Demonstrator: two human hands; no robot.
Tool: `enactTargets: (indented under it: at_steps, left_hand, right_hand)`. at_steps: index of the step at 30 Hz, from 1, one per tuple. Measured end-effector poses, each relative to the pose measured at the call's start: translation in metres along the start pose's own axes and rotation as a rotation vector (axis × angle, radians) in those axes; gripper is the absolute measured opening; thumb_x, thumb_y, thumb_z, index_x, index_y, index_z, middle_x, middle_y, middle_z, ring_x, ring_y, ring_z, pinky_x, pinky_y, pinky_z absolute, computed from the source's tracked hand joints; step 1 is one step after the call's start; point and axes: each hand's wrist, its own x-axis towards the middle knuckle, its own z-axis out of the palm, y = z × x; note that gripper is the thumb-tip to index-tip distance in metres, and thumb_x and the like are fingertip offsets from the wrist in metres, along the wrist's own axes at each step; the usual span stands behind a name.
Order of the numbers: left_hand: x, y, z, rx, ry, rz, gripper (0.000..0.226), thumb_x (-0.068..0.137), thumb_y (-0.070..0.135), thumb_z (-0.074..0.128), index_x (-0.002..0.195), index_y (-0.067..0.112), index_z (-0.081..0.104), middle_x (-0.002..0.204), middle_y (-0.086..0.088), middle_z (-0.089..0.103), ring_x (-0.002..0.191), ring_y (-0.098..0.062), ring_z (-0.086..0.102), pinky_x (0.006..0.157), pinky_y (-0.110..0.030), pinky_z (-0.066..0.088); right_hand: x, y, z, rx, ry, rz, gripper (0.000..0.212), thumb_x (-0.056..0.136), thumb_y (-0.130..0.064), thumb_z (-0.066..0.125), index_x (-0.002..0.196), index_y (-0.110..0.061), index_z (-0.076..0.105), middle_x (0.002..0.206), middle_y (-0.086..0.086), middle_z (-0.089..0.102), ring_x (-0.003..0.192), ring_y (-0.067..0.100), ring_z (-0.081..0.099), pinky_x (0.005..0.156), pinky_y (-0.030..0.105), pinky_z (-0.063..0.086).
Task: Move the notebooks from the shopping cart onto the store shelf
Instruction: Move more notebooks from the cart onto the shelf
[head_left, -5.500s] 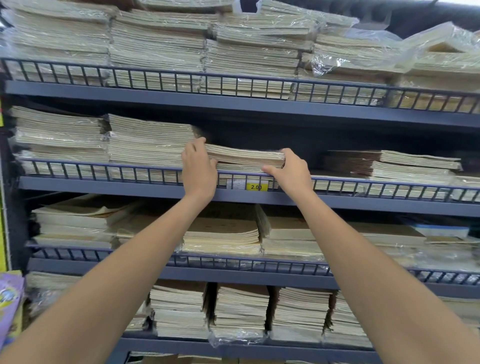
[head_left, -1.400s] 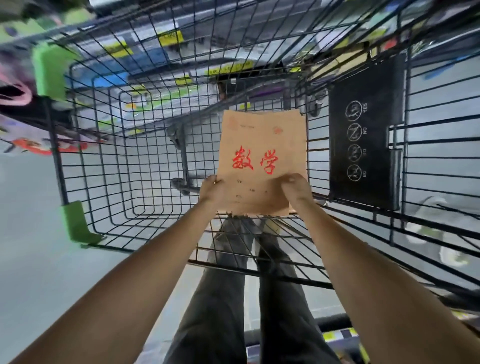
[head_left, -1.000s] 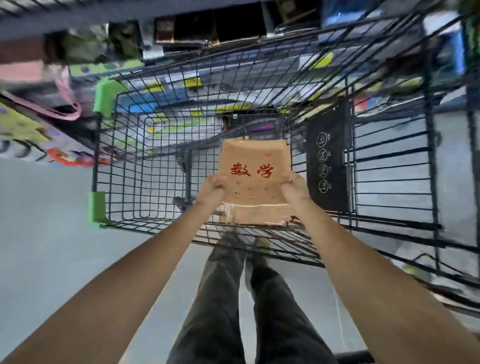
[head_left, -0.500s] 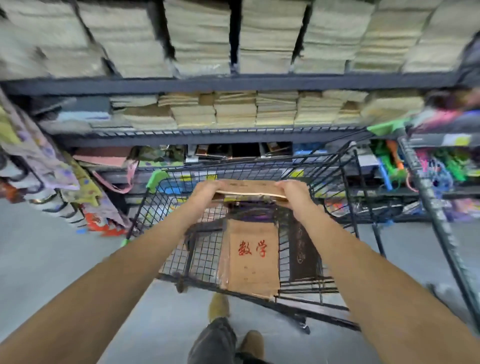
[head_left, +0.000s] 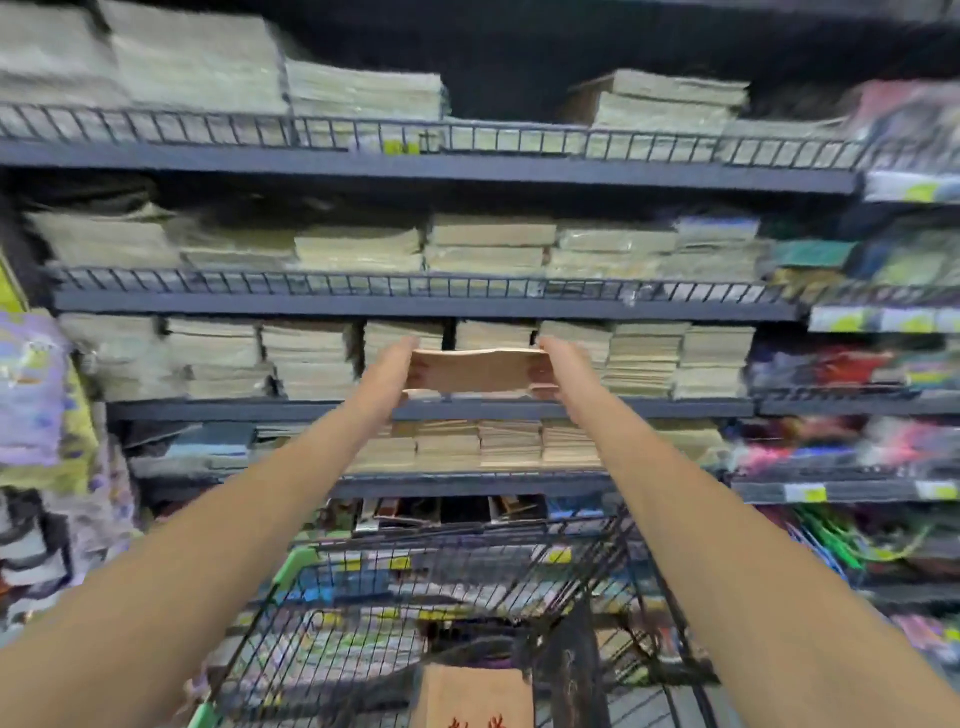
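I hold a thin stack of brown notebooks (head_left: 478, 370) flat and lifted in front of the store shelf (head_left: 415, 305). My left hand (head_left: 389, 366) grips its left edge and my right hand (head_left: 558, 366) grips its right edge. The stack hangs level with the third shelf board from the top, before piles of pale notebooks. Below, the black wire shopping cart (head_left: 639, 561) stands against the shelf, and another brown notebook with red characters (head_left: 475, 696) lies in it at the bottom edge of the view.
Every shelf level carries stacks of pale notebooks behind low wire rails. Colourful stationery packs (head_left: 878, 447) fill the shelves on the right. Patterned bags (head_left: 36, 395) hang at the left. The view is motion-blurred.
I have raised the notebook stack from just above the cart up to the shelf level. The view has swung upward from the cart to the shelves.
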Motion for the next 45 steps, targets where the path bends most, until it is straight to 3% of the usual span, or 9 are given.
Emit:
enactTargets:
  at_steps: [4, 6, 9, 12, 17, 23, 28, 34, 45]
  left_hand:
    - [-0.011, 0.052, 0.0, -0.003, 0.034, 0.206, 0.04, 0.093, 0.05, 0.039, 0.107, 0.016, 0.056, 0.117, -0.008, 0.058, 0.11, -0.025, 0.054, 0.1, -0.042, 0.04]
    - [-0.015, 0.079, -0.001, 0.002, 0.068, 0.295, 0.052, 0.092, 0.056, 0.038, 0.117, 0.013, 0.053, 0.113, -0.007, 0.059, 0.108, -0.023, 0.053, 0.098, -0.04, 0.04]
    - [-0.023, 0.115, -0.008, 0.031, 0.16, 0.469, 0.049, 0.093, 0.059, 0.033, 0.101, 0.015, 0.054, 0.093, -0.004, 0.059, 0.095, -0.023, 0.055, 0.084, -0.037, 0.041]
    - [-0.029, 0.142, -0.013, 0.026, 0.261, 0.584, 0.056, 0.087, 0.066, 0.029, 0.099, 0.018, 0.054, 0.097, -0.007, 0.062, 0.096, -0.025, 0.058, 0.093, -0.044, 0.046]
    - [-0.037, 0.185, -0.031, -0.067, 0.391, 0.701, 0.036, 0.094, 0.047, 0.029, 0.098, 0.019, 0.051, 0.09, -0.001, 0.057, 0.092, -0.021, 0.054, 0.095, -0.046, 0.045]
    - [-0.034, 0.214, -0.06, -0.149, 0.474, 0.923, 0.025, 0.093, 0.034, 0.031, 0.085, 0.016, 0.048, 0.074, 0.005, 0.047, 0.076, -0.012, 0.047, 0.072, -0.034, 0.04]
    - [-0.006, 0.223, -0.079, -0.157, 0.428, 0.929, 0.021, 0.1, 0.026, 0.034, 0.097, 0.011, 0.049, 0.08, 0.007, 0.052, 0.076, -0.003, 0.05, 0.059, -0.013, 0.039]
    - [0.053, 0.227, -0.104, -0.129, 0.313, 0.85, 0.029, 0.099, 0.026, 0.038, 0.113, 0.005, 0.053, 0.095, -0.004, 0.053, 0.091, -0.015, 0.05, 0.068, -0.019, 0.039]
    - [0.164, 0.241, -0.139, 0.081, 0.251, 0.865, 0.031, 0.098, 0.035, 0.042, 0.125, 0.019, 0.047, 0.108, 0.003, 0.053, 0.1, -0.012, 0.052, 0.07, -0.019, 0.044]
  right_hand:
    - [-0.01, -0.045, -0.004, -0.021, 0.033, -0.225, 0.047, 0.09, -0.051, 0.048, 0.117, -0.013, 0.053, 0.122, 0.005, 0.058, 0.111, 0.025, 0.055, 0.1, 0.044, 0.044]
    - [-0.021, -0.069, -0.003, -0.016, 0.06, -0.33, 0.065, 0.087, -0.061, 0.045, 0.132, -0.013, 0.048, 0.133, 0.005, 0.053, 0.12, 0.025, 0.051, 0.104, 0.045, 0.041]
    - [-0.032, -0.102, -0.004, 0.027, 0.082, -0.492, 0.053, 0.09, -0.06, 0.041, 0.111, -0.014, 0.055, 0.111, 0.005, 0.061, 0.104, 0.022, 0.057, 0.087, 0.036, 0.047]
    - [-0.048, -0.128, -0.002, 0.06, 0.119, -0.626, 0.04, 0.093, -0.055, 0.041, 0.082, -0.017, 0.049, 0.076, -0.003, 0.052, 0.074, 0.013, 0.051, 0.064, 0.025, 0.041]
    - [-0.065, -0.172, 0.015, 0.09, 0.153, -0.833, 0.032, 0.096, -0.048, 0.043, 0.078, -0.022, 0.049, 0.073, -0.007, 0.05, 0.071, 0.006, 0.048, 0.067, 0.023, 0.042]
    - [-0.066, -0.203, 0.042, 0.152, 0.222, -1.046, 0.021, 0.097, -0.034, 0.046, 0.091, -0.015, 0.054, 0.075, -0.007, 0.053, 0.077, 0.012, 0.053, 0.067, 0.022, 0.043]
    - [-0.043, -0.214, 0.065, 0.12, 0.18, -1.053, 0.019, 0.097, -0.031, 0.046, 0.104, -0.014, 0.053, 0.088, -0.005, 0.056, 0.09, 0.016, 0.055, 0.074, 0.03, 0.05]
    - [0.001, -0.223, 0.097, 0.047, 0.126, -0.949, 0.032, 0.098, -0.035, 0.045, 0.122, -0.014, 0.051, 0.111, 0.002, 0.057, 0.102, 0.013, 0.053, 0.065, 0.01, 0.04]
    - [0.09, -0.251, 0.157, -0.127, 0.169, -0.907, 0.04, 0.097, -0.041, 0.046, 0.13, -0.019, 0.047, 0.126, 0.004, 0.053, 0.108, 0.016, 0.051, 0.071, 0.015, 0.042]
